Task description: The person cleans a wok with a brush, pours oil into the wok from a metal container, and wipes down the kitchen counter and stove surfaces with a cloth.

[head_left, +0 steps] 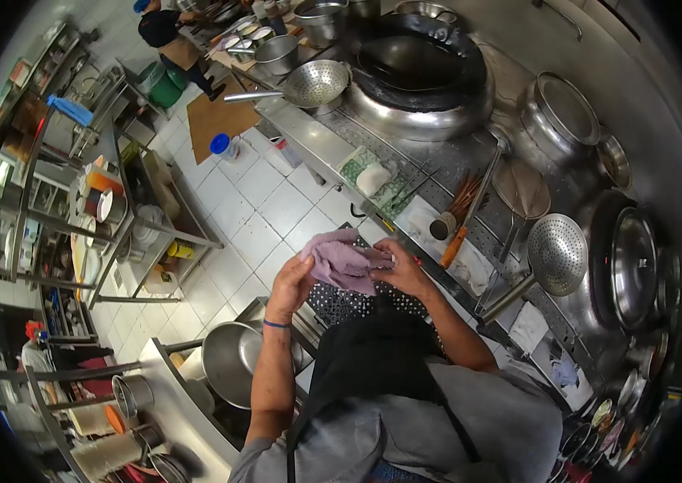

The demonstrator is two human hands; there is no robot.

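Observation:
A pinkish-purple cloth (341,262), bunched and partly folded, is held up in front of my apron between both hands. My left hand (291,282) grips its left side, with a blue band around the wrist. On the other side, my right hand (402,270) pinches the cloth's right edge; some of its fingers are hidden behind the fabric. To the right of my hands, a steel counter carries a white cloth (429,221), a bamboo brush (463,193) and a ladle with an orange handle (454,245).
A large wok (421,60) sits on the range ahead. Perforated strainers (558,253) lie on the right-hand counter. Behind my left arm is a big steel pot (232,362). Metal shelving (115,241) stands left. Another person (165,36) works far ahead.

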